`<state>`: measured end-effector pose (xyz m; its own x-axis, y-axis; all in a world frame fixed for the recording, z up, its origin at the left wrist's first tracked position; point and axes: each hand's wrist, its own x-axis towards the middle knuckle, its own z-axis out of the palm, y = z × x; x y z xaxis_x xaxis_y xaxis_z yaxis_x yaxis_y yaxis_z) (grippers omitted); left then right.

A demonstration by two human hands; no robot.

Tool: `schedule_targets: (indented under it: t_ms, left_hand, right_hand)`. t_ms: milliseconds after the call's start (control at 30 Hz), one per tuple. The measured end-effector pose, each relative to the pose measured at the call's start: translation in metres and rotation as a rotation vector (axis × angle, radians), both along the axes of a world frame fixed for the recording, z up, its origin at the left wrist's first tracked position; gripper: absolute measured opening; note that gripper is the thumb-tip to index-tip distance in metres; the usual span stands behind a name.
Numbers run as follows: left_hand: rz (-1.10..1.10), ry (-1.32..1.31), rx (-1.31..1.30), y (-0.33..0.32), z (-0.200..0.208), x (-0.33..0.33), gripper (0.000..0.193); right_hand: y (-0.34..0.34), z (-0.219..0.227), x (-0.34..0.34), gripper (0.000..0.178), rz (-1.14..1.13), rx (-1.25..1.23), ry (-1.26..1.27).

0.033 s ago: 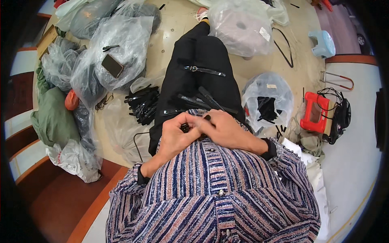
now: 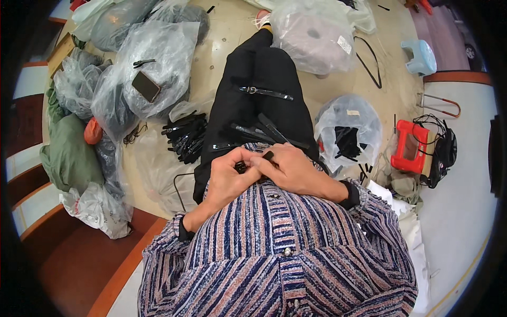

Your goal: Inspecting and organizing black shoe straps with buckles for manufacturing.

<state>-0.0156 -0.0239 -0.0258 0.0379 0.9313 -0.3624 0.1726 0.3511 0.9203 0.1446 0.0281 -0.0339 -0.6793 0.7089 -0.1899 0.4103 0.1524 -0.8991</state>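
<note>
The narrow, flat black strap point(image 2: 268, 156) is pinched in the right hand point(image 2: 294, 170), its blunt end left poking out between thumb and forefinger, with no slack to be seen in the grip. The fingertips of the left hand point(image 2: 231, 173) are closed together just beside it, and a dark, glossy piece point(image 2: 241, 167) is half hidden in their curl; whether both belong to one strap cannot be told. All this is held against the striped, button-fronted shirt point(image 2: 232, 227), over the near edge of the black-trousered lap point(image 2: 227, 116).

Little weight and a springy, bendable body may be expected of the strap – smooth enough, probably, to slide if pinched loosely. It would best be gripped flat, close to the blunt end.

Just beyond, loose black strips point(image 2: 271, 128) are spread across the lap. Beside its left edge, a glossy black pile of straps point(image 2: 186, 140) is heaped; beyond its right edge, more are held in a translucent plastic bag point(image 2: 371, 127). Toward the knees, a shiny black strap with a silver-coloured buckle point(image 2: 273, 94) is laid crosswise.
</note>
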Motion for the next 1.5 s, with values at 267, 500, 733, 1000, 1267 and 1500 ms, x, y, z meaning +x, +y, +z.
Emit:
schedule_targets:
  t_ms: [267, 500, 733, 1000, 1267, 1500]
  left_hand:
    - [0.132, -0.151, -0.028, -0.001, 0.005, 0.012, 0.016]
    - [0.268, -0.425, -0.048, 0.003, 0.003, 0.015, 0.015]
    - [0.340, -0.520, -0.256, 0.006, -0.001, 0.012, 0.011]
    - [0.299, -0.486, -0.277, 0.008, 0.000, 0.010, 0.009]
    - [0.265, -0.295, -0.153, 0.006, 0.005, 0.012, 0.007]
    - [0.282, -0.151, 0.000, 0.003, 0.007, 0.016, 0.005]
  right_hand:
    - [-0.008, 0.000, 0.005, 0.043, -0.295, -0.603, 0.266]
    - [0.000, -0.005, 0.007, 0.044, -0.307, -0.773, 0.376]
    - [-0.002, -0.014, 0.005, 0.041, -0.240, -0.761, 0.432]
    - [0.002, -0.014, 0.007, 0.039, -0.188, -0.769, 0.409]
    - [0.005, -0.004, 0.008, 0.036, -0.121, -0.673, 0.368]
    - [0.007, 0.012, 0.006, 0.033, -0.052, -0.498, 0.285]
